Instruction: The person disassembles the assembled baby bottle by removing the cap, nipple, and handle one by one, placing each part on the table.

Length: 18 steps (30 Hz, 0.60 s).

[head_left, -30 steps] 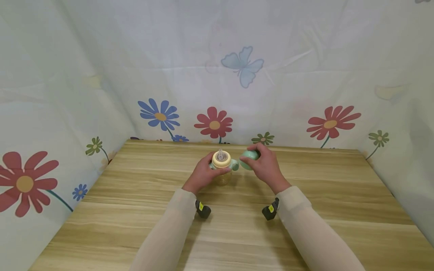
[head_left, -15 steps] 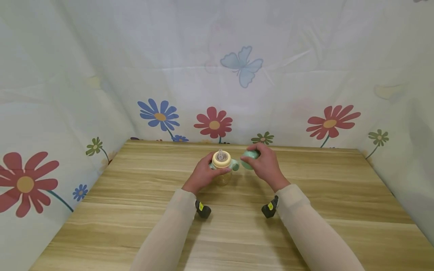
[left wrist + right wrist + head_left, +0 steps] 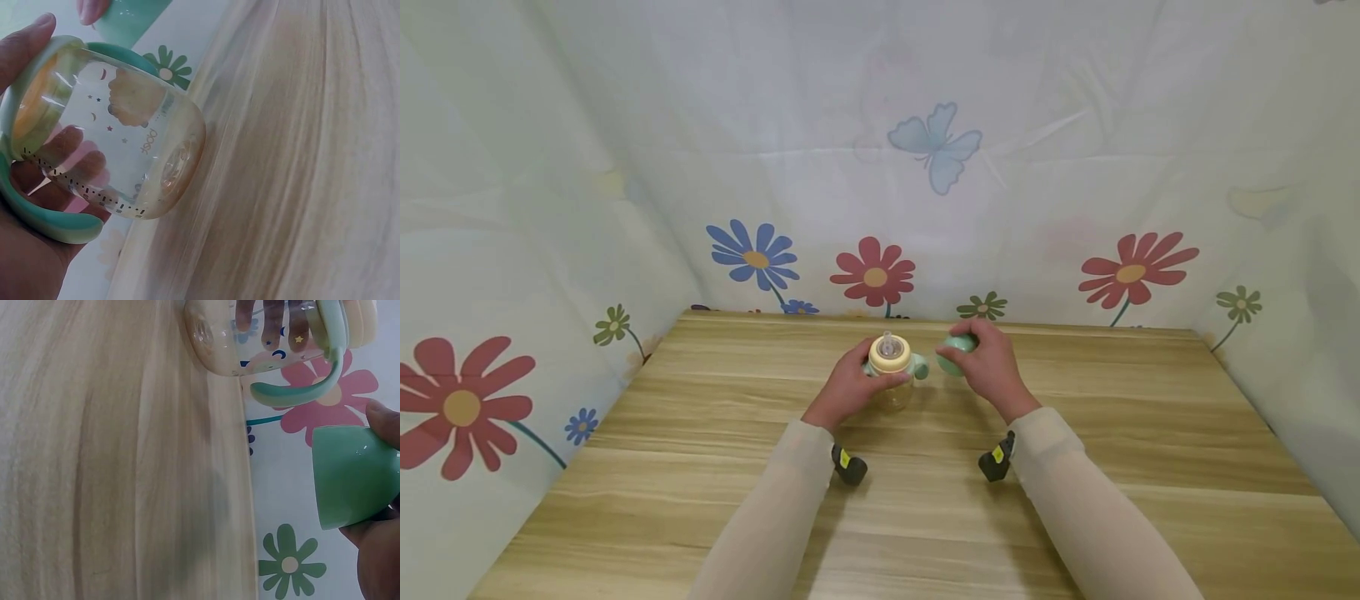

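Two items in hand, near the middle of the far edge of the table (image 3: 925, 517). Left hand (image 3: 852, 385) grips clear bottle (image 3: 125, 134) near its top, probably to steady it; can't tell if base touches down. Right hand (image 3: 990, 364) pinches green cap (image 3: 353, 478) by its sides, leaving opening uncovered. Wood-grain top; flower-print curtain (image 3: 775, 133) behind and both sides.

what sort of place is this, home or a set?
Probably a staged recording booth rather than a lived-in room, though I can't be sure: printed flower-and-butterfly sheeting hangs around three sides of a wood-grain table, and the person has black wrist-worn devices.
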Tool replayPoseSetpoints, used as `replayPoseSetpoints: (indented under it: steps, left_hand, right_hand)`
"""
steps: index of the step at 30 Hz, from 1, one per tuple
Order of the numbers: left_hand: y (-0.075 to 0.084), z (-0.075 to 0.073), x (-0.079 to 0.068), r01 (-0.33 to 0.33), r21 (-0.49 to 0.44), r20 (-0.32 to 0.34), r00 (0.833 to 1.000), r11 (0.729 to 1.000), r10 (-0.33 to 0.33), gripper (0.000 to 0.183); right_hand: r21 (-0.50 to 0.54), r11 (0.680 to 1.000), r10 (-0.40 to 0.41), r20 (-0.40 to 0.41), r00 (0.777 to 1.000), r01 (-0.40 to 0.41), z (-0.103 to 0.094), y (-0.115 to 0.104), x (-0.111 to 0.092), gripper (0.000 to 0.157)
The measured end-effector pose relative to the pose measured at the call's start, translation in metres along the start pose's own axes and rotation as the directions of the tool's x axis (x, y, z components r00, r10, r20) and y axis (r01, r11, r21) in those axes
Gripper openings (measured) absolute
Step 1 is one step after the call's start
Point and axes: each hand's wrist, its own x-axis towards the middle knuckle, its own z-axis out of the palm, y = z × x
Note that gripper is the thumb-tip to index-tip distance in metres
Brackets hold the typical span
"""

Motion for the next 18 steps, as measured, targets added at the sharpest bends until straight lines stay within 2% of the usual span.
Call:
replayPoseSetpoints:
  steps: [8,18]
  left_hand:
    - [0.0001,-0.0004,-0.0025,0.003,0.018,-0.003,1.000,1.000,-0.003,0.076]
    - [-0.0007,-0.0015,-0.0027,-0.009,0.013,-0.004,1.000,1.000,0.009,0.076]
  right_hand:
    - [0.011,0.999,0.049,0.021,0.999,-0.050,0.0013,0.0035,0.0012,0.034]
    - [0.005,0.999,0.042,0.020,0.999,-0.042,0.0048,0.0085,0.0017,0.033]
